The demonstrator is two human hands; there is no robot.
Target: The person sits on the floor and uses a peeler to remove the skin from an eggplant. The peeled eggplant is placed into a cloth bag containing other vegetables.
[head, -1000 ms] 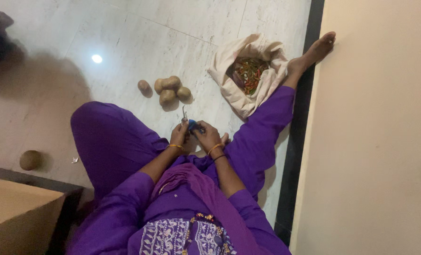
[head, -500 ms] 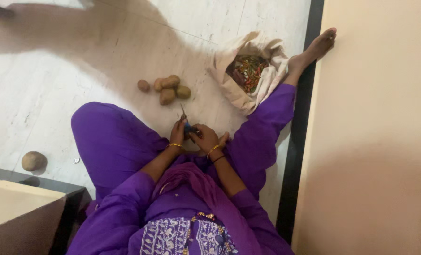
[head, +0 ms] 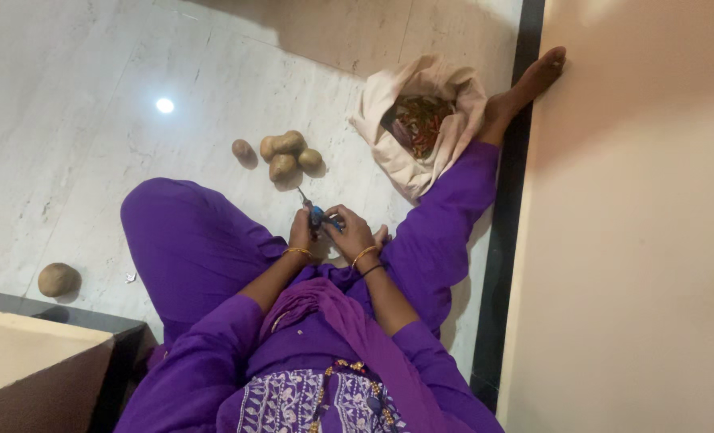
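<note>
Two hands meet low over a pale marble floor (head: 92, 120) in the head view, where a person in purple clothing sits with one leg stretched toward a cream wall (head: 637, 240). The left hand (head: 301, 232) is curled shut around a small blue-handled tool (head: 315, 215), its thin metal tip (head: 302, 195) angled up and away from the body. The right hand (head: 353, 234) comes in from the other side, fingers bent narrow and pinching at the blue handle, so both hands touch the same tool; what else they may hold is too small to tell. Both forearms angle inward from bent elbows, gold bangles at each wrist.

Just beyond the tool's tip lies a cluster of potatoes (head: 286, 154), with one apart to their left. A cloth bag (head: 421, 120) of red and green chillies lies open beside the outstretched leg. A round brown fruit (head: 57, 279) sits well apart near a dark-edged cabinet (head: 44, 361).
</note>
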